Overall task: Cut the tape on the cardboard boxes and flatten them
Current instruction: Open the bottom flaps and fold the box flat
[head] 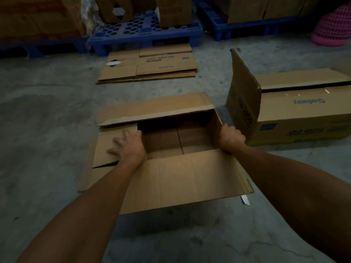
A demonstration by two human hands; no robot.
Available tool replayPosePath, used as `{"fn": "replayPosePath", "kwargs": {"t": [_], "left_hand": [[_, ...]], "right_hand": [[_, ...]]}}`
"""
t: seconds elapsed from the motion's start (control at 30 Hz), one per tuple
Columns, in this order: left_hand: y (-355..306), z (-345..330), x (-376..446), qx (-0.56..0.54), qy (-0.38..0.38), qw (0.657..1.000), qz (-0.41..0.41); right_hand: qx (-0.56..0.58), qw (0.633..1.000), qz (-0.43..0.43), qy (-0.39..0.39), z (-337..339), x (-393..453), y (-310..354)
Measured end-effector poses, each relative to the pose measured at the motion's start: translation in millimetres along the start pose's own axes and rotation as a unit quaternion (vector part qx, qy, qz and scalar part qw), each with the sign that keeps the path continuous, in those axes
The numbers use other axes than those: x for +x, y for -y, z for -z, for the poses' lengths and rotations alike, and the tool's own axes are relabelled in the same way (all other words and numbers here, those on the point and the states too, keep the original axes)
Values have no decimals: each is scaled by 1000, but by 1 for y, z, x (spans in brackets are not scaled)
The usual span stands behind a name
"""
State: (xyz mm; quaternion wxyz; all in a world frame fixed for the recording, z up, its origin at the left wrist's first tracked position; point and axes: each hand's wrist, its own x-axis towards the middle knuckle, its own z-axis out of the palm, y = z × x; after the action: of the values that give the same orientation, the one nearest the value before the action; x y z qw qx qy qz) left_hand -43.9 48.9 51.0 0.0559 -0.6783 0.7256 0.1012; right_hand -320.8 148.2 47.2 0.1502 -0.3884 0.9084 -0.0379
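**Both hands on the opened box**

The left hand (129,147) presses flat, fingers spread, on the left flap (112,147). The right hand (230,138) grips the right wall of the open cardboard box (180,179) on the concrete floor (47,114). Flattened boxes (150,63) lie beyond; another box (296,111) stands to the right.

open box (171,141) left of second box (296,111)

Readable print in your view
You see "Globalway" printed upside down on the side of the box (303,111) at your right; the printing on the flattened stack (152,63) beyond is too blurred to read
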Motion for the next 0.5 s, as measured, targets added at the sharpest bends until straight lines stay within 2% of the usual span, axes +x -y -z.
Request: {"fn": "replayPosePath", "kwargs": {"t": [0.27,0.37,0.5], "left_hand": [[-8,17,-14,-24,-84,994,-70],[9,25,-18,-53,-144,983,-100],[36,60,-14,-137,-236,960,-68]], "right_hand": [[-13,999,-32,8,-2,14,-2],[8,999,-53,4,-5,19,9],[29,997,-65,6,-9,22,18]]}}
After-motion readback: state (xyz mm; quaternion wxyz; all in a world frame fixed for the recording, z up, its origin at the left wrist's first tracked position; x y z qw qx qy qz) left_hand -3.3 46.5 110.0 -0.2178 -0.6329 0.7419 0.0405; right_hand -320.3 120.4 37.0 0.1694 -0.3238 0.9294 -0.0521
